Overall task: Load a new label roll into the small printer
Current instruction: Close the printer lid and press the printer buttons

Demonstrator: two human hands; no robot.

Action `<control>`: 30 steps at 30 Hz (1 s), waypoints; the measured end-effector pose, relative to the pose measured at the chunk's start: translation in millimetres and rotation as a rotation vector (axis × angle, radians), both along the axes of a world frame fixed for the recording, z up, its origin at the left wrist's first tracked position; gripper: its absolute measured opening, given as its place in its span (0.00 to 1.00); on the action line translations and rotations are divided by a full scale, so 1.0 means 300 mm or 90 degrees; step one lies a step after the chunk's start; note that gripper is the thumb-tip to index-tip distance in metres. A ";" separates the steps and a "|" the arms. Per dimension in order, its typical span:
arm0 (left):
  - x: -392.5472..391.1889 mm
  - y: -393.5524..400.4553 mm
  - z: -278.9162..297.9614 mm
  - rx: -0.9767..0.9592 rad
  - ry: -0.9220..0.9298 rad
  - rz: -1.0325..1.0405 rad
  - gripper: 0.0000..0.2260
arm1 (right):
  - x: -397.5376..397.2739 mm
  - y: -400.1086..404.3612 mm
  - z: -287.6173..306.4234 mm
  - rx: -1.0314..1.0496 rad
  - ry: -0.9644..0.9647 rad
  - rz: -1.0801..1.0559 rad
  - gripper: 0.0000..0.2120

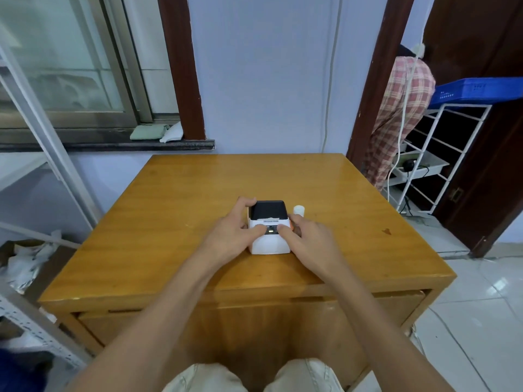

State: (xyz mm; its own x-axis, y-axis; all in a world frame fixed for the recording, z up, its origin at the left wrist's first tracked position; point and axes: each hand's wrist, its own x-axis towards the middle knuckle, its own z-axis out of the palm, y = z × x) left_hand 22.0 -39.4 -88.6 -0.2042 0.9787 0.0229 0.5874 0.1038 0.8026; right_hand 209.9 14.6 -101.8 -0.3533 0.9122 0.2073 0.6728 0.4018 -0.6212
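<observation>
While both hands, left and right, clasp the shut printer mid-table, thumbs on top, opening seems under way; next, lift the lid, fetch the roll beside it.

Printer and label roll on the wooden top

The printer is a small white box with a dark, closed lid on its far half and a dark strip with a lit button on the near face; it sits upright near the middle. The roll, a small white cylinder, stands on end just beside its far right corner.
</observation>
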 end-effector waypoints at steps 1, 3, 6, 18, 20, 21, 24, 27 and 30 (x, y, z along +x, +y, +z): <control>-0.015 -0.004 0.011 -0.010 -0.017 -0.023 0.25 | -0.001 -0.004 0.001 -0.002 0.001 0.001 0.27; -0.020 -0.021 0.003 -0.008 -0.017 -0.025 0.25 | 0.004 -0.017 0.004 -0.006 0.016 0.001 0.28; 0.006 -0.046 -0.039 0.050 0.080 0.043 0.26 | 0.007 -0.025 0.005 -0.002 0.014 0.006 0.24; 0.006 -0.052 -0.057 0.099 0.133 0.064 0.26 | 0.024 -0.017 -0.013 -0.058 0.115 0.034 0.15; 0.007 -0.052 -0.057 0.103 0.140 0.062 0.26 | 0.021 -0.018 -0.016 -0.035 0.100 0.025 0.15; 0.005 -0.051 -0.058 0.104 0.134 0.061 0.26 | 0.019 -0.019 -0.016 -0.018 0.081 0.018 0.15; -0.001 -0.045 -0.063 0.107 0.098 0.061 0.26 | 0.016 -0.022 -0.015 0.010 0.044 0.007 0.15; -0.004 -0.043 -0.070 0.105 0.081 0.053 0.28 | 0.017 -0.025 -0.003 -0.014 0.056 0.009 0.15; -0.005 -0.042 -0.071 0.097 0.100 0.058 0.28 | 0.015 -0.024 0.007 -0.061 0.069 0.010 0.19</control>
